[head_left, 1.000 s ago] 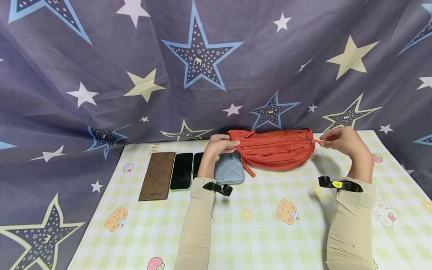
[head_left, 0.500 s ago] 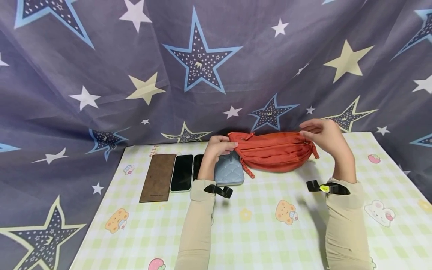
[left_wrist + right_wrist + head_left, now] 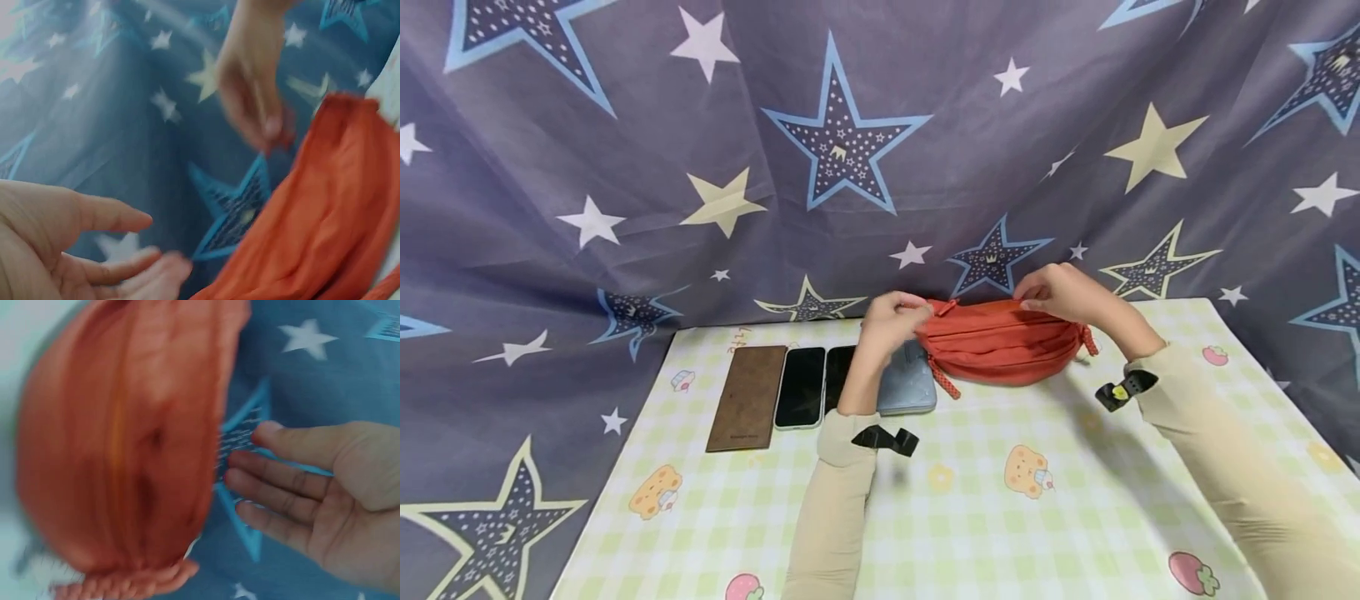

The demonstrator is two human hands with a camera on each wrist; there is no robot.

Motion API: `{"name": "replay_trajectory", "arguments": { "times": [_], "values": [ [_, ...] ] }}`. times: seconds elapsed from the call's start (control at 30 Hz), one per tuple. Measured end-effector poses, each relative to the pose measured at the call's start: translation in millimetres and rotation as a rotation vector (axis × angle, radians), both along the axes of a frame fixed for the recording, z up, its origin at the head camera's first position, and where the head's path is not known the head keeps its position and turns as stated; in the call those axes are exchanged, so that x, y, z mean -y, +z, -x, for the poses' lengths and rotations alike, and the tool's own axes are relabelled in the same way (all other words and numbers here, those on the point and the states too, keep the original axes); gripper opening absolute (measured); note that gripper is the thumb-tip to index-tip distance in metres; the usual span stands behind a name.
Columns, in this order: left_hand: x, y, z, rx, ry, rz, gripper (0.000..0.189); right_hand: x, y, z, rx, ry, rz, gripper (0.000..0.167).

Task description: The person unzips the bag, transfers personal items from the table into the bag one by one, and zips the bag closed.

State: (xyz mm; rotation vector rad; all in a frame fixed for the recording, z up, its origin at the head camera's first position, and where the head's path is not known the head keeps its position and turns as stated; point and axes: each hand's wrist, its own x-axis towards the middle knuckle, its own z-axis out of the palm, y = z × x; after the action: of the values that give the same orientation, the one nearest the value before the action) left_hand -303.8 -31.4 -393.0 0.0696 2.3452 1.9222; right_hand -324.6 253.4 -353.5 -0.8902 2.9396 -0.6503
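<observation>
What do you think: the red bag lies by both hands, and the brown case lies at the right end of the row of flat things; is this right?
Not quite: the head view shows the brown case at the row's left end. The red bag lies by the left hand and right hand.

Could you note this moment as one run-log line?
left grip: holds nothing, beside red bag | right grip: holds nothing, by bag's far edge | brown case, phone, blue pouch: on table
</observation>
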Motion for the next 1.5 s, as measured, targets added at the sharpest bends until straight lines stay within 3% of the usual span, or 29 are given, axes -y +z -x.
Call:
{"name": "replay_trajectory", "arguments": {
  "times": [0.13, 0.2, 0.27, 0.37, 0.43, 0.5, 0.57, 0.67, 0.83, 0.97, 1.23, 1.5],
  "values": [
    [-30.5, -13.4, -7.4, 0.158, -0.185, -0.141, 0.028, -2, -8.3, 11.1, 0.041, 0.100, -0.033, 0.010],
    [-44.3, -22.6, -10.6, 0.216, -0.207, -0.137, 0.030, 0, -10.8, 13.7, 0.064, 0.131, -0.034, 0.011],
    [-53.8, -29.8, -13.9, 0.215, -0.167, -0.119, 0.027, 6, -11.6, 13.8, 0.074, 0.149, -0.032, 0.011],
    [-59.5, -34.0, -16.9, 0.061, -0.067, -0.015, 0.017, 15, -9.3, 8.7, 0.053, 0.071, -0.045, 0.012],
    [-58.5, -29.9, -14.9, -0.113, -0.017, 0.124, 0.013, 21, -5.5, 2.2, 0.046, -0.067, -0.045, 0.014],
    [-55.8, -22.2, -9.5, -0.284, 0.017, 0.296, 0.010, 26, -0.9, -5.6, 0.101, -0.243, -0.014, 0.025],
    [-54.0, -13.2, -1.8, -0.409, 0.017, 0.452, 0.009, 27, 2.4, -13.8, 0.223, -0.378, 0.084, 0.038],
    [-52.9, -1.7, 10.3, -0.465, -0.058, 0.623, 0.011, 26, 1.7, -22.4, 0.475, -0.468, 0.273, 0.048],
    [-56.9, 3.2, 25.3, -0.405, -0.232, 0.797, 0.018, 24, -16.6, -30.2, 0.856, -0.505, 0.513, 0.054],
    [-64.7, -1.6, 29.7, -0.373, -0.310, 0.847, 0.021, 27, -33.4, -37.5, 1.026, -0.531, 0.697, 0.063],
    [-77.8, -7.8, 27.3, -0.374, -0.281, 0.935, 0.012, 41, -47.5, -46.6, 1.077, -0.596, 0.995, 0.061],
    [-83.5, -9.1, 23.6, -0.377, -0.274, 1.032, 0.006, 42, -44.4, -55.7, 0.979, -0.669, 1.149, 0.051]
  ]
}}
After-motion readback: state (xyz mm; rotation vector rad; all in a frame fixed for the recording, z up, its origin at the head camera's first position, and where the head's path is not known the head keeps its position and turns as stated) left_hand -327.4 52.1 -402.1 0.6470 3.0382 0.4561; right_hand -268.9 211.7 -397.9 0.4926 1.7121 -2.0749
